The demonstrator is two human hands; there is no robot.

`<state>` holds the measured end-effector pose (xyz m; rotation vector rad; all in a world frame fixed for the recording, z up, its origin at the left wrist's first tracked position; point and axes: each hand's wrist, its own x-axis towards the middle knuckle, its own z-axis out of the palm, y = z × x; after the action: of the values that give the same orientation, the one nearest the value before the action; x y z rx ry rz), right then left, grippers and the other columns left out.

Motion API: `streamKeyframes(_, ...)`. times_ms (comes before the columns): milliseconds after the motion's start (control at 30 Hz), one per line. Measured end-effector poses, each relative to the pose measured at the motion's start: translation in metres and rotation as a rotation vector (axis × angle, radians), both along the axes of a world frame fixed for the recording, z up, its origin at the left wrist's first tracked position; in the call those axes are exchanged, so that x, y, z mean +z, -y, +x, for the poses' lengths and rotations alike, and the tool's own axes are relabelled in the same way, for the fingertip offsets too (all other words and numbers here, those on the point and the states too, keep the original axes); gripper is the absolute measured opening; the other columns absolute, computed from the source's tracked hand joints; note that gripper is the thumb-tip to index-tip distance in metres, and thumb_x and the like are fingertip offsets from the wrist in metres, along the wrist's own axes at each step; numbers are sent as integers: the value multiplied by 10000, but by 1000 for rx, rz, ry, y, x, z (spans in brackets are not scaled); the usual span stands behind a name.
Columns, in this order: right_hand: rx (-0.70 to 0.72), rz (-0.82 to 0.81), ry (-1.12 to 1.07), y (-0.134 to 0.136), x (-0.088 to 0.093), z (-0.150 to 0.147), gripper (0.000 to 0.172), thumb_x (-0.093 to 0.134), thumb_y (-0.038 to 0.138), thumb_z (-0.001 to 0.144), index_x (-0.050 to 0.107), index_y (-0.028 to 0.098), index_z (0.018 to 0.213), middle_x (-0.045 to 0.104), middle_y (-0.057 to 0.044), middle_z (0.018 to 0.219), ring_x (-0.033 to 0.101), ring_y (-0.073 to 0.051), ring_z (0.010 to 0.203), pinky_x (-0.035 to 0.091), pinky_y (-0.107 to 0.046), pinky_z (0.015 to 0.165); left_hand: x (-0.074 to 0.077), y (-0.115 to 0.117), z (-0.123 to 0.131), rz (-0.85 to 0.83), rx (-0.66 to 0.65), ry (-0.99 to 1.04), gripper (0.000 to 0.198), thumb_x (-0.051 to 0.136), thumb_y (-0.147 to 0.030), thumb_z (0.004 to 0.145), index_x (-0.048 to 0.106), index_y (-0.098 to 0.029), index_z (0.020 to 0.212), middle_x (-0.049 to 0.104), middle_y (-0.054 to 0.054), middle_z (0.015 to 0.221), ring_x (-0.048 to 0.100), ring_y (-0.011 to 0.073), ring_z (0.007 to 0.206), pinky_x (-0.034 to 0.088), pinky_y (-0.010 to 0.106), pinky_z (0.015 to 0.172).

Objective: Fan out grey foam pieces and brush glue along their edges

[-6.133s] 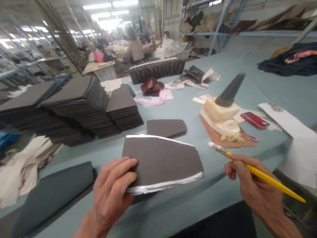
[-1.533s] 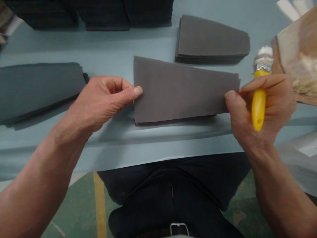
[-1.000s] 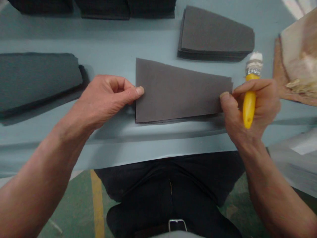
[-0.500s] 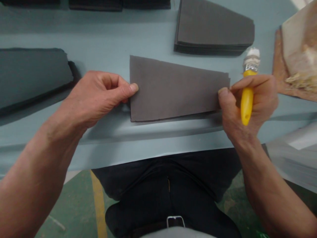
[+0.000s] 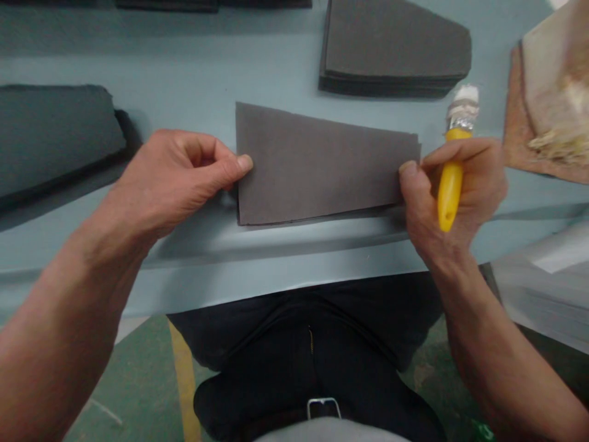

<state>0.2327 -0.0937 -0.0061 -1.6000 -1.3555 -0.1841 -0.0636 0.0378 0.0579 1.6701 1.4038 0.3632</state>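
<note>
A dark grey tapered foam piece [image 5: 317, 166], made of two layers laid one on the other, lies flat near the front edge of the blue-grey table [image 5: 193, 104]. My left hand [image 5: 175, 178] pinches its wide left end between thumb and curled fingers. My right hand [image 5: 453, 196] pinches the narrow right end with thumb and forefinger, while the other fingers clasp a yellow-handled brush [image 5: 453, 166] whose white bristles point up and away.
A stack of similar grey pieces [image 5: 396, 49] lies just behind. A darker stack [image 5: 50, 138] sits at the left. At the right a brown board [image 5: 519, 135] carries a pale lump of glue [image 5: 552, 92]. White sheets [image 5: 543, 276] hang at the lower right.
Six seconds ago one piece showed white glue along its edges, with the brush raised. Since then a second layer covers it and both hands pinch the ends; the last second shows only a slight leftward drift.
</note>
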Motion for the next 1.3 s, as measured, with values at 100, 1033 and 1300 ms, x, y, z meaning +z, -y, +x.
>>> streamKeyframes(100,-4,-2,10,0,0,-1,193,747,317,840,595,239,930,583,47,787,544,-118,625,476,-306,642,0,0,0,9,-2,-2,360,767,-482,818,663,-174,663,479,-54,535,399,66,539,231,221,493)
streamKeyframes(1033,8,-10,27,-1,-1,0,181,730,328,856,574,250,906,572,48,794,561,-126,650,489,-322,664,-11,5,-1,124,-8,-54,445,768,-560,824,746,-117,784,549,-61,580,382,50,548,225,224,564)
streamKeyframes(1300,-19,-55,39,1,2,-4,171,701,356,907,547,283,912,592,39,807,592,-147,653,538,-327,665,-10,5,0,128,-14,-154,513,720,-660,787,733,-148,808,507,-61,569,365,74,556,214,258,589)
